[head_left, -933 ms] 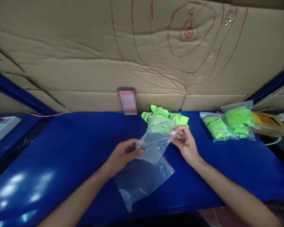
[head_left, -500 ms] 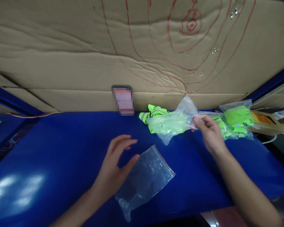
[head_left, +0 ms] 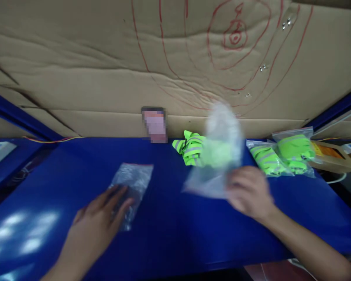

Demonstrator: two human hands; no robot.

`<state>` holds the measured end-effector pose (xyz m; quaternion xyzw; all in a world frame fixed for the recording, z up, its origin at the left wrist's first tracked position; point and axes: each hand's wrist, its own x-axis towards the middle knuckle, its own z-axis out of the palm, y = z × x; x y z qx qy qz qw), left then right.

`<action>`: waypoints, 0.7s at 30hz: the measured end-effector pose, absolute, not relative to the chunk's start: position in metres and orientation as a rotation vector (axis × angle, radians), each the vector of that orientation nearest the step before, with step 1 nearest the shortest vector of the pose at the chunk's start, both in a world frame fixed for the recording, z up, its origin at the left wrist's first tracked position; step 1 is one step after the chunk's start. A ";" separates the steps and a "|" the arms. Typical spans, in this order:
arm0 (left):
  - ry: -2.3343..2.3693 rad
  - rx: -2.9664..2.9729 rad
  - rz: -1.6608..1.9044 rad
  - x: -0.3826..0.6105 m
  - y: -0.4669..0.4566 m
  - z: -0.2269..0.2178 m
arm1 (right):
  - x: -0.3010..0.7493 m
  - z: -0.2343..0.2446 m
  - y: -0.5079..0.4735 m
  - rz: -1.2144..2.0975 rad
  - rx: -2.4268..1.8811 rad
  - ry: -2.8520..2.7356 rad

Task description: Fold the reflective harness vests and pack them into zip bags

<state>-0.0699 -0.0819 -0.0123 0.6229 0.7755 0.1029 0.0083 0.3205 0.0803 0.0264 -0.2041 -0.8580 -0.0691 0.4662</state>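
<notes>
My left hand [head_left: 102, 212] lies over a clear zip-lock bag [head_left: 137, 175] that looks flat, its fingers stretched across the plastic and the thumb apart. My right hand [head_left: 250, 193] is closed on the lower right edge of another clear plastic bag [head_left: 225, 121], which is blurred by motion. Behind that bag, a bundled neon-green reflective vest [head_left: 191, 148] with grey stripes rests on the blue surface. Green shows through the raised plastic; whether any of it is inside cannot be told. My right fingertips are smeared.
Two bagged green vests [head_left: 267, 158] [head_left: 295, 146] sit at the right, beside an open cardboard box [head_left: 332, 156]. A phone [head_left: 155, 125] leans on the cardboard wall [head_left: 105, 89] at the back of the blue table [head_left: 169, 242]. Blue posts stand at both sides.
The flat zip-lock bag has slid left and turned under my left hand. My right hand has moved down and toward me, swinging its bag upright in front of the vest.
</notes>
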 end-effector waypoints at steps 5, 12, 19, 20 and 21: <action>2.525 1.426 0.625 -0.103 -0.073 0.003 | 0.172 -0.001 0.069 -0.432 0.201 -2.404; 2.351 1.852 0.506 -0.092 -0.092 -0.019 | 0.157 -0.008 0.094 -0.143 0.140 -2.657; 2.494 2.235 0.786 -0.078 -0.077 0.000 | 0.318 0.004 0.141 -0.066 -0.909 -2.541; 2.380 2.364 0.846 -0.066 -0.071 0.006 | 0.334 0.001 0.146 -0.009 -0.994 -2.522; 2.179 2.516 0.904 -0.052 -0.065 0.011 | 0.346 -0.002 0.149 0.039 -1.044 -2.500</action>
